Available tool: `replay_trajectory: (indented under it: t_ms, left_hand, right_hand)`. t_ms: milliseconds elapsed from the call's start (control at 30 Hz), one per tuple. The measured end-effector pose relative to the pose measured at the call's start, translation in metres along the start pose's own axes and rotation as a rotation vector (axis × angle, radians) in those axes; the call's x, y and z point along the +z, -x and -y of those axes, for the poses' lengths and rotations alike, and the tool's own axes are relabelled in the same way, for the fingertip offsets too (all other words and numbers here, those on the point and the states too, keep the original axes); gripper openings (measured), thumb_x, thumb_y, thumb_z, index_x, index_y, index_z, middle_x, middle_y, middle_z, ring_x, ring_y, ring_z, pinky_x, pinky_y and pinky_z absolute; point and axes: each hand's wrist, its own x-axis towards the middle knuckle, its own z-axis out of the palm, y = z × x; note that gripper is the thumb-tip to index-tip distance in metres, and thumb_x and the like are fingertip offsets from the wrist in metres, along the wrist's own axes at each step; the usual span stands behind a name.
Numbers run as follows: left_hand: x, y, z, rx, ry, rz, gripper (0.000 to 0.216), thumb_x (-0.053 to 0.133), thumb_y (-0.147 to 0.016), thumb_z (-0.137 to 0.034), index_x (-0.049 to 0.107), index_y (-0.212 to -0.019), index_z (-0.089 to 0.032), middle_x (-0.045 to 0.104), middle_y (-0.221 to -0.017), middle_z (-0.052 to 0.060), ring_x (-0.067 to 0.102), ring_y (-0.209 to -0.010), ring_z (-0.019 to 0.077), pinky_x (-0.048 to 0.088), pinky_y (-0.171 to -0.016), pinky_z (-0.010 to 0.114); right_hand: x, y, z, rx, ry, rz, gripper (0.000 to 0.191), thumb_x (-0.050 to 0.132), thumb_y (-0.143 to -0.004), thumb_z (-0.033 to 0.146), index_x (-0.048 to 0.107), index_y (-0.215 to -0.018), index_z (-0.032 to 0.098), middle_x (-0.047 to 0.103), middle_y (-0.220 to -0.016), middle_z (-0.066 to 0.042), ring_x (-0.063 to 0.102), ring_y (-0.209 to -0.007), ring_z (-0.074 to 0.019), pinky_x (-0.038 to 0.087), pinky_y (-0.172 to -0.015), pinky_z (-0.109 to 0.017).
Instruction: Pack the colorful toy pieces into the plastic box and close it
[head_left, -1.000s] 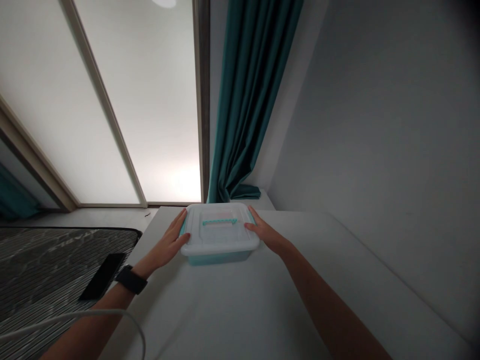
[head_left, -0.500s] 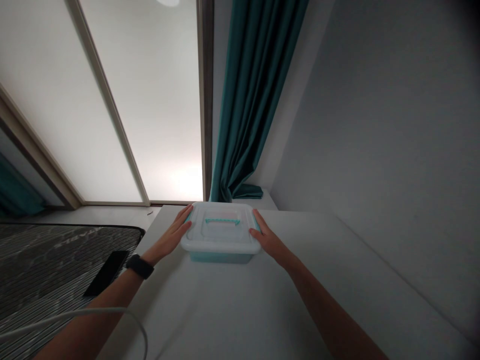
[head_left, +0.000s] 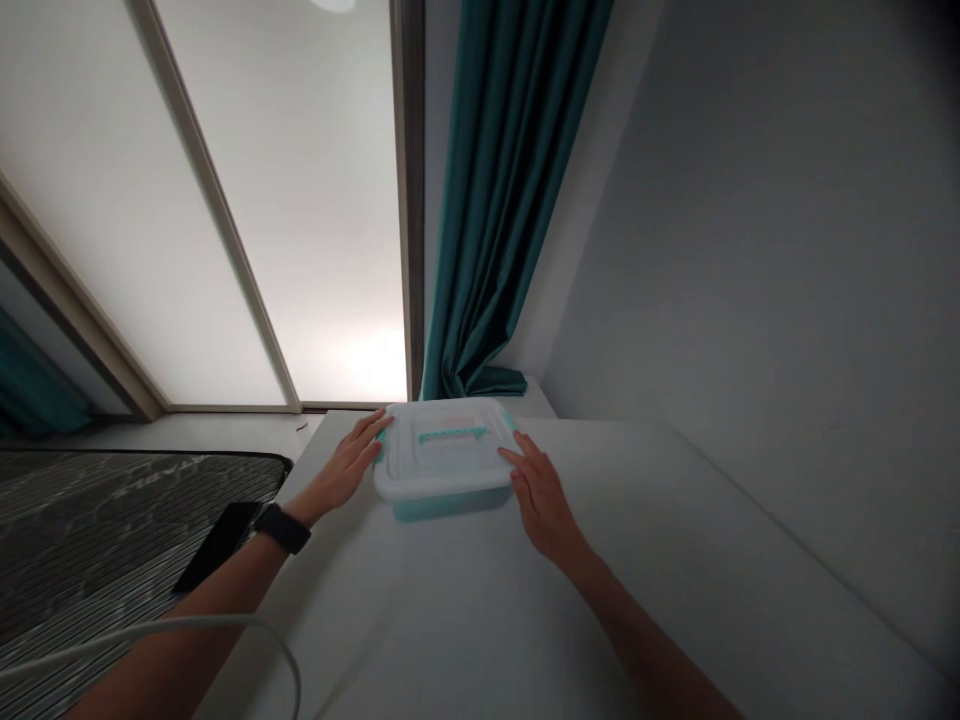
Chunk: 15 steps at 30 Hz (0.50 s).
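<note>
A rectangular plastic box [head_left: 446, 458] with frosted clear lid and teal base stands on the white counter [head_left: 450, 610], between the open left hand [head_left: 341, 468] and open right hand [head_left: 541, 497], fingers touching its sides.
</note>
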Motion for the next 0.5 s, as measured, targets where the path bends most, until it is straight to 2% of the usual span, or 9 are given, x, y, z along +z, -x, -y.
replay_trajectory:
  t_ms: [133, 267, 367, 433, 500]
  left_hand:
    - [0.017, 0.038, -0.020, -0.022, -0.032, -0.103, 0.048, 0.031, -0.103, -0.046, 0.041, -0.147, -0.030, 0.034, -0.153, 0.008, 0.032, -0.144, 0.0277, 0.027, -0.120, 0.050]
    - [0.044, 0.076, -0.042, -0.022, -0.068, -0.178, 0.051, 0.041, -0.101, -0.042, 0.035, -0.151, -0.033, 0.032, -0.151, 0.011, 0.032, -0.143, 0.0317, 0.027, -0.118, 0.056]
    - [0.050, 0.084, -0.052, -0.011, 0.001, -0.219, 0.047, 0.042, -0.100, -0.039, 0.042, -0.147, -0.033, 0.038, -0.144, 0.011, 0.038, -0.138, 0.0301, 0.032, -0.116, 0.055]
    - [0.044, 0.077, -0.053, -0.019, 0.080, -0.228, 0.044, 0.043, -0.100, -0.039, 0.046, -0.143, -0.031, 0.044, -0.138, 0.010, 0.044, -0.132, 0.0269, 0.036, -0.115, 0.050]
    - [0.035, 0.061, -0.051, -0.028, 0.158, -0.235, 0.044, 0.040, -0.101, -0.038, 0.044, -0.144, -0.028, 0.048, -0.136, 0.010, 0.048, -0.129, 0.0245, 0.040, -0.113, 0.047]
  right_hand:
    - [-0.004, -0.031, -0.034, 0.069, -0.088, 0.008, 0.054, 0.025, -0.102, 0.051, 0.059, -0.133, 0.022, 0.044, -0.152, -0.011, 0.038, -0.142, -0.0259, 0.028, -0.118, -0.052]
    - [-0.003, -0.052, -0.045, 0.114, -0.157, 0.005, 0.057, 0.025, -0.100, 0.055, 0.058, -0.134, 0.024, 0.053, -0.144, -0.010, 0.041, -0.139, -0.0275, 0.027, -0.118, -0.055]
    - [-0.005, -0.054, -0.031, 0.138, -0.176, -0.033, 0.058, 0.027, -0.099, 0.054, 0.055, -0.138, 0.022, 0.054, -0.143, -0.011, 0.043, -0.137, -0.0279, 0.027, -0.118, -0.054]
    - [-0.009, -0.048, -0.011, 0.100, -0.153, -0.050, 0.056, 0.029, -0.099, 0.051, 0.051, -0.141, 0.022, 0.051, -0.147, -0.011, 0.042, -0.138, -0.0270, 0.027, -0.119, -0.052]
    - [-0.015, -0.041, 0.014, 0.006, -0.105, 0.004, 0.052, 0.030, -0.101, 0.046, 0.048, -0.144, 0.024, 0.045, -0.152, -0.009, 0.038, -0.142, -0.0248, 0.025, -0.120, -0.049]
